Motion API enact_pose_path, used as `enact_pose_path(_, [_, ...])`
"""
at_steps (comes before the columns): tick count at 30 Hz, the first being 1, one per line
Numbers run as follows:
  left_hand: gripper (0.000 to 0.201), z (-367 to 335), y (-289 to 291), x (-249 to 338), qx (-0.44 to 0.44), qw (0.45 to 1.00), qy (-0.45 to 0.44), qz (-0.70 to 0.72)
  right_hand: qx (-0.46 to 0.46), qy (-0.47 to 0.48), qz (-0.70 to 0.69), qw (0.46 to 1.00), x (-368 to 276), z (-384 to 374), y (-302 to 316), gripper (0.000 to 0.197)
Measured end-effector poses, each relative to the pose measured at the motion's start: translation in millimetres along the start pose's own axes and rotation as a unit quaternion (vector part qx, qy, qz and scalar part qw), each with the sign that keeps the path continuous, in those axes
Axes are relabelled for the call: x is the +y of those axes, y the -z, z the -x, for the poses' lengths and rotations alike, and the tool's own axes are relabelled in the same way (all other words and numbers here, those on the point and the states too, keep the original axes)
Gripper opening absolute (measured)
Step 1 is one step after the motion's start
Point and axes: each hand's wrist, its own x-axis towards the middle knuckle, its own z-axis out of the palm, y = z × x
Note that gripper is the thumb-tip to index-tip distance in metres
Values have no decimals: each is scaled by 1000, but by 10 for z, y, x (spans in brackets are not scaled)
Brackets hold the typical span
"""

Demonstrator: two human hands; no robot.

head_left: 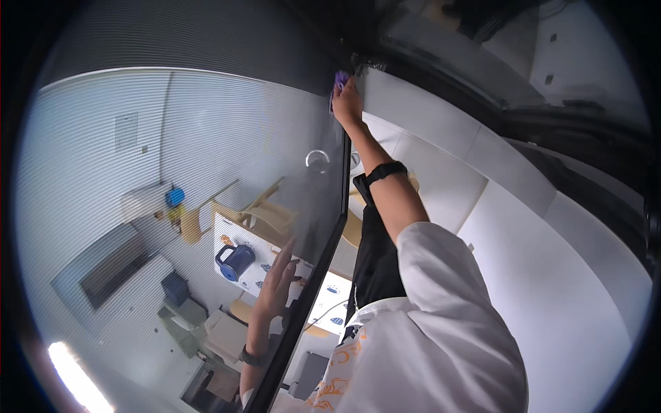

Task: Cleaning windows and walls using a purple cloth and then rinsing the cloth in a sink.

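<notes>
My right hand (pixel 348 103) is stretched far out, its fingers closed on a crumpled purple cloth (pixel 341 80). It presses the cloth at the far edge of a large glossy glass panel (pixel 227 117), close to the dark corner where frames meet. A black band (pixel 385 172) circles that forearm below a white sleeve. My left hand (pixel 274 283) shows within the glass area, fingers long and spread, apparently flat, with nothing in them. The dark frame bar (pixel 303 313) crosses in front of that arm. I cannot tell whether the hand is behind the glass or reflected in it.
In the glass appear a patterned table (pixel 222 230), a dark blue container with a handle (pixel 235 263), wooden chairs (pixel 265 215) and a bright light (pixel 79 378). A pale ring (pixel 317 161) shows near the frame. White wall (pixel 544 275) and dark glossy panels (pixel 564 76) lie right.
</notes>
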Motion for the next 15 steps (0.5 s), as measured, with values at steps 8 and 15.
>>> enact_pose_path(8, [37, 16, 54, 17, 47, 983, 63, 167, -187, -131, 16, 973, 1070, 2209, -350, 42])
enact_pose_path(15, [36, -171, -79, -66, 50, 986, -37, 152, -189, -232, -164, 940, 665, 2055, 104, 40])
